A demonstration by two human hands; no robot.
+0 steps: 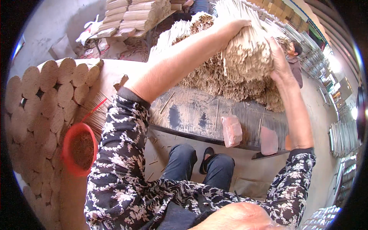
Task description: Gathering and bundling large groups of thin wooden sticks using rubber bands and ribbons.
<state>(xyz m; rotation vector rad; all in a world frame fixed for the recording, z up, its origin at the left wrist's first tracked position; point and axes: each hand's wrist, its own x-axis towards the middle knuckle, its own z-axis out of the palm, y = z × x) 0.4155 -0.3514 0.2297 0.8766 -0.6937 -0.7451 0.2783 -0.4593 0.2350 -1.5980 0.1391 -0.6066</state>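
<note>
A thick bundle of thin pale sticks (247, 57) is gripped between my two hands, its blunt ends facing me. My left hand (235, 28) reaches across and clasps the bundle's upper left side; most of its fingers are hidden behind the sticks. On the right side, my right hand (279, 61) presses against the bundle with its fingers along it. Beneath and behind lies a large pile of similar sticks (214, 74), brownish at the near ends, resting on a dark worn table (188, 109).
Two pinkish blocks (232, 131) (269, 141) sit at the table's front edge. On the left are a red basin (78, 149) and stacked round bundles (48, 92). More bundles lie on a back table (134, 17). Another person (294, 63) is beyond the pile at right.
</note>
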